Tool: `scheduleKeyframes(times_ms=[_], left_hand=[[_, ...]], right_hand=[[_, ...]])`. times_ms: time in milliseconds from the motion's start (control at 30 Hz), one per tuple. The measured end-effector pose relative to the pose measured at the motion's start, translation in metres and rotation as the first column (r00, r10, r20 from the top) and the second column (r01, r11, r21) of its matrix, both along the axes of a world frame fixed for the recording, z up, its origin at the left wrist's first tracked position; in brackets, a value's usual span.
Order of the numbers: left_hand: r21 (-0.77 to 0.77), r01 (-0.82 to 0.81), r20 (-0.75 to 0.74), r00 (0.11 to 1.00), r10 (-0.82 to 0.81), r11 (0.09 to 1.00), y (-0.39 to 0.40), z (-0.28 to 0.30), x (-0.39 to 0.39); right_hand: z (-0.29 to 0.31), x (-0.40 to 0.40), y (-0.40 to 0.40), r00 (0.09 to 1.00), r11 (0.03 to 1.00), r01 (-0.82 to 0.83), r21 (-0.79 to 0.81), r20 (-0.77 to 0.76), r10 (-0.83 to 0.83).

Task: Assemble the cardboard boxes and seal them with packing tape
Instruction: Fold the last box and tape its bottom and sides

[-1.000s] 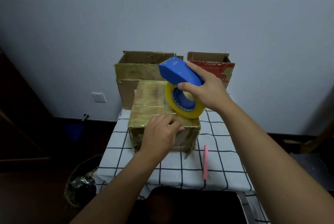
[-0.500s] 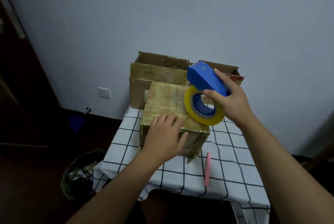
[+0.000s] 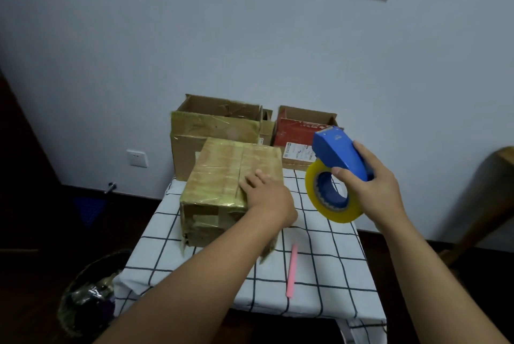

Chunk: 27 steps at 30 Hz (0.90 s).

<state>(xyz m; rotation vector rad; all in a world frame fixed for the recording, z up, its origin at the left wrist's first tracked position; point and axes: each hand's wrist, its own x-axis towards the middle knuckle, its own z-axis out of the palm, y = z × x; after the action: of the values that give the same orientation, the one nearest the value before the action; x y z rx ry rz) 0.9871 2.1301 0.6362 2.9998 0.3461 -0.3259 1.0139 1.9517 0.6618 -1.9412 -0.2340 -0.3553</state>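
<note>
On checked tablecloth (image 3: 319,260): taped box (image 3: 222,177), pink pen (image 3: 291,271) (wall (image 3: 194,24) behind).

Left hand (image 3: 264,196) flat, fingers straight, palm down. Right hand (image 3: 370,185) raised, fingers curled in a grip; both forearms extended.

A single head-worn wide-angle camera looks forward and down from close above the checkered table (image 3: 319,282), facing the pale wall behind it; both forearms reach in from the bottom edge, and dark floor flanks the table's left.
</note>
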Motion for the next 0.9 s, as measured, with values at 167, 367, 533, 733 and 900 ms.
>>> scheduleKeyframes(times_ms=[167, 367, 533, 733, 900], left_hand=[[-0.033, 0.147, 0.025, 0.989, -0.147, 0.989, 0.033, 0.015, -0.021], [-0.045, 0.236, -0.055, 0.970, -0.238, 0.971, 0.093, 0.014, -0.047], [0.124, 0.014, 0.092, 0.995, -0.026, 0.992, 0.078, 0.001, -0.042], [0.305, -0.050, 0.168, 0.986, -0.002, 0.951, 0.071, -0.012, -0.039], [0.256, 0.077, 0.266, 0.953, -0.147, 0.964, 0.098, 0.023, -0.069]], right_hand=[[-0.003, 0.007, -0.004, 1.000, 1.000, -0.030, -0.005, 0.001, 0.030], [-0.010, 0.012, 0.006, 0.998, 0.998, -0.056, -0.006, -0.015, 0.056], [-0.016, 0.011, 0.022, 0.996, 0.996, -0.089, -0.014, -0.025, 0.089], [-0.014, 0.010, 0.033, 0.994, 0.993, -0.111, -0.045, -0.028, 0.110], [0.003, 0.009, 0.014, 0.996, 0.995, -0.090, -0.042, 0.012, 0.090]])
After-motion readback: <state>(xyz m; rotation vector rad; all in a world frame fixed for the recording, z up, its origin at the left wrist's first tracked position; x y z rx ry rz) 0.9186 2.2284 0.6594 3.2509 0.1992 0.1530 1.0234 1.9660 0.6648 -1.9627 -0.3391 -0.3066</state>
